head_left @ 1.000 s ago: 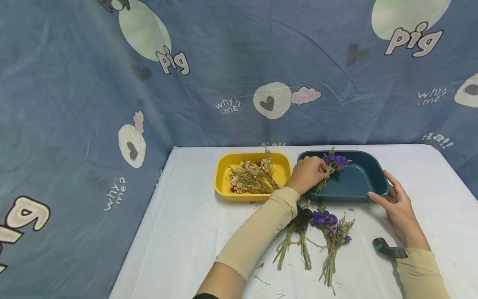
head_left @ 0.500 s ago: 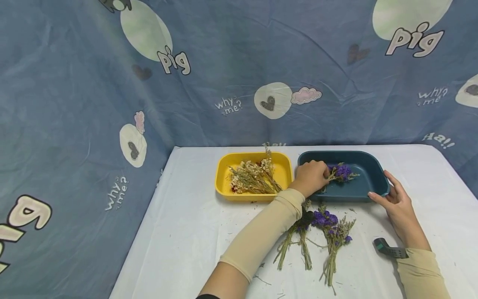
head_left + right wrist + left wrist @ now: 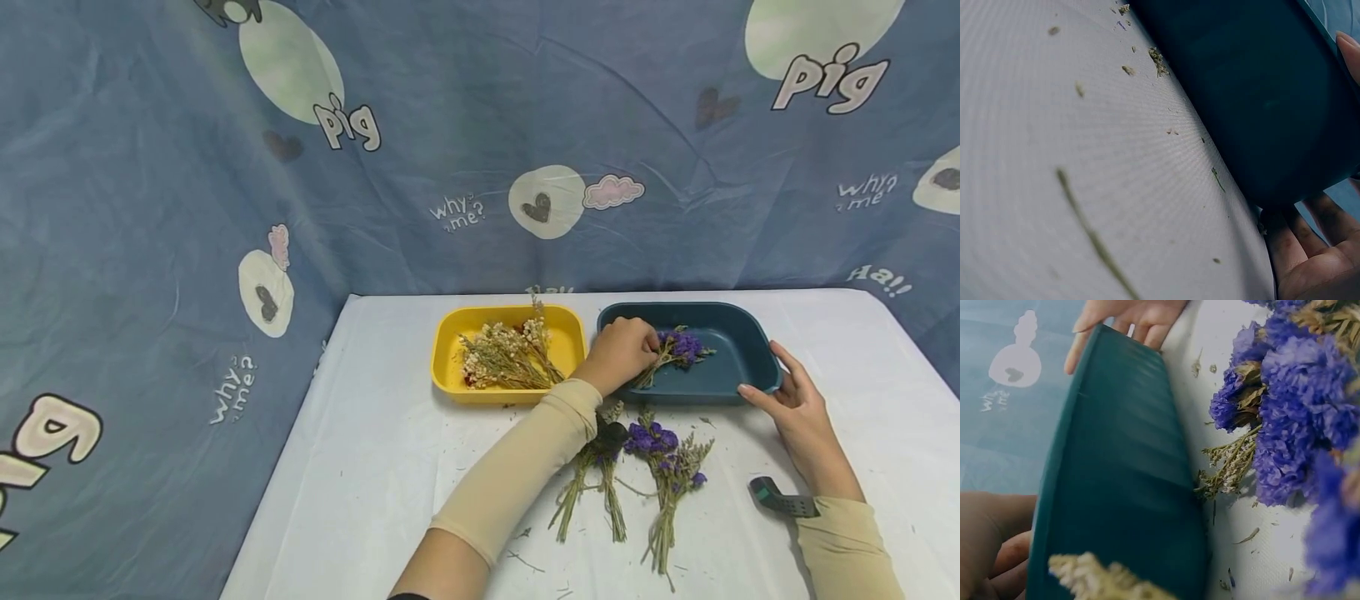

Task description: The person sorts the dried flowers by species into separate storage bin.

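My left hand [image 3: 619,353] reaches over the left side of the dark blue tray [image 3: 731,354]. Its fingers pinch the stems of a dried bunch of purple flowers [image 3: 682,346], whose heads point right inside the tray. At the tray's right front corner, my right hand [image 3: 802,421] holds the wall, thumb on the rim and the other fingers round the end. The right wrist view shows those fingers [image 3: 1313,250] low against the corner. In the left wrist view the tray wall hides most of the left fingers.
A yellow tray [image 3: 444,379] with cream dried flowers [image 3: 498,358] stands left of the blue one. In front lie more bunches: purple flowers [image 3: 667,475] and stems [image 3: 611,500] partly under the left wrist's camera. Plant bits [image 3: 525,562] litter the white table.
My left hand first lowered the purple bunch and shifted it right within the blue tray, then drew back slightly left. The right hand keeps its hold on the corner.
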`<state>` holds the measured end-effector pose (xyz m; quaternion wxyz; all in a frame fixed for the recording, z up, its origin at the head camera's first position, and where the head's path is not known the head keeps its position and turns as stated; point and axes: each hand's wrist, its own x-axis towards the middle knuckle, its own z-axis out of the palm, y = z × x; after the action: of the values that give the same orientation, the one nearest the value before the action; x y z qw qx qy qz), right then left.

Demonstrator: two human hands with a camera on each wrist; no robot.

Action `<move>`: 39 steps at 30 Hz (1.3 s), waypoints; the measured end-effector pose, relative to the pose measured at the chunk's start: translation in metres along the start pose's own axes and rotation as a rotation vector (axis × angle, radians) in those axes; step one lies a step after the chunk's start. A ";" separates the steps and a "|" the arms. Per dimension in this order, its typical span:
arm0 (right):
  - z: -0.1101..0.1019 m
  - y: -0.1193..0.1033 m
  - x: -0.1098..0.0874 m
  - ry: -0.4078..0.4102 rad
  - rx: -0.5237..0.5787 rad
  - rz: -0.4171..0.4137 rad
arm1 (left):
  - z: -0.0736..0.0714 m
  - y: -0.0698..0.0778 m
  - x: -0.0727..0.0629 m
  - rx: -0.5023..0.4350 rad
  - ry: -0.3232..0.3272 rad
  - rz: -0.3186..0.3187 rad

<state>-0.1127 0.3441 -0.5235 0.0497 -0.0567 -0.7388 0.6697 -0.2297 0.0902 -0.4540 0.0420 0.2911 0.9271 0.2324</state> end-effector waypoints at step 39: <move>0.001 -0.001 0.000 0.000 0.003 -0.004 | -0.041 -0.058 -0.097 -0.611 0.038 -0.087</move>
<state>-0.1124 0.3433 -0.5231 0.0512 -0.0553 -0.7377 0.6709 -0.1881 -0.0224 -0.4498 0.1202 0.2207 0.8266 0.5036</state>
